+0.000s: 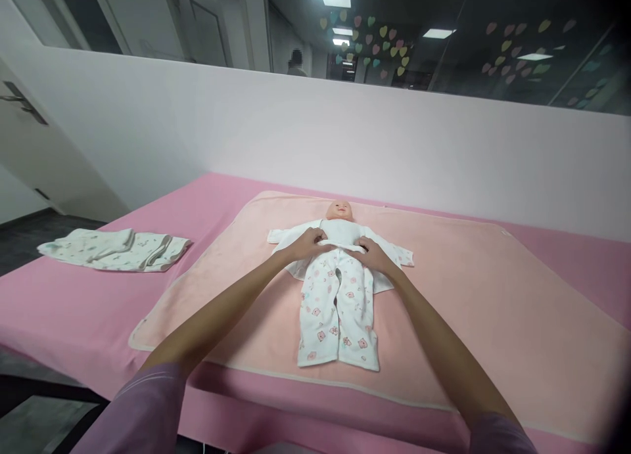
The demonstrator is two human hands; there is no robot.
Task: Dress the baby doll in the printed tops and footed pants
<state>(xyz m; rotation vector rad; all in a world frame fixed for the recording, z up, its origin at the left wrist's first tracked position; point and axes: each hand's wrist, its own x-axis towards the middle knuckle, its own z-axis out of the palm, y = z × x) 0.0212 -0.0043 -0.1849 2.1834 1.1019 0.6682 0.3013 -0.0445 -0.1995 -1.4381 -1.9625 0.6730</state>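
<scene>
A baby doll (340,210) lies on its back, head toward the wall, in a white long-sleeved top (340,232). White baby pants (336,316) with a pink print cover its lower body, the legs pointing toward me. At the waist, my left hand (308,244) is closed on the left side of the pants' waistband. My right hand (374,254) pinches the same waistband on the other side. Both thumbs lie along the top edge; some fingertips are hidden by cloth. The top's lower flaps spread out beside the hips.
Under the doll is a peach blanket (468,322) on a pink-covered bed (64,303). Folded printed baby clothes (113,250) lie at the left. A white wall (369,138) with a dark window (444,60) above closes off the far side. A door handle (24,102) shows at far left.
</scene>
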